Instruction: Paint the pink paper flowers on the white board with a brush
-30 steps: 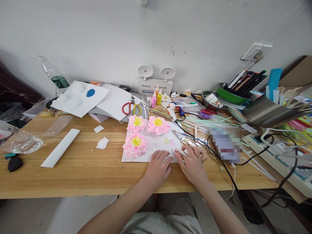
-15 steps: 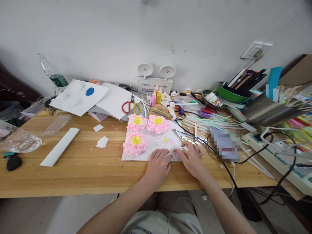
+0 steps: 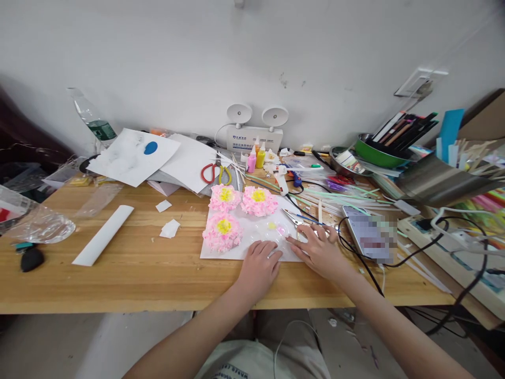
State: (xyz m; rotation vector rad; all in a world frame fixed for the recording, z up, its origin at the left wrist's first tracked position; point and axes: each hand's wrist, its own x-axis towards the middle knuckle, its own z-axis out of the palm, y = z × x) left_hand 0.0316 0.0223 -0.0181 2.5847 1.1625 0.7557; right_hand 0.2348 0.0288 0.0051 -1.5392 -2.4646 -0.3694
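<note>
My left hand point(image 3: 260, 262) rests with fingers stretched out on the near edge of a white paper sheet point(image 3: 213, 255), beside a clear plastic palette point(image 3: 258, 230) with dabs of yellow and pink paint. To the right, my right hand point(image 3: 319, 250) is spread over the handles of a pair of scissors point(image 3: 291, 216); its lowest fingertip lies by the palette's right side. The handles are partly hidden under the fingers, and no grip on them shows. Three fluffy pink flowers with yellow centres, one a front flower point(image 3: 223, 232), lie on the sheet's left and back.
A phone point(image 3: 365, 234) and black cables lie right of my right hand. Behind are a glue gun point(image 3: 281, 181), paint bottles point(image 3: 260, 157), red-and-yellow-handled pliers point(image 3: 216, 172) and a green bowl point(image 3: 381, 150) of pens. A white paper roll point(image 3: 103, 236) lies left.
My right hand has shifted right and spread its fingers, moving off the palette's near edge towards the scissors' handles. My left hand stays almost in place. The whole view has shifted slightly.
</note>
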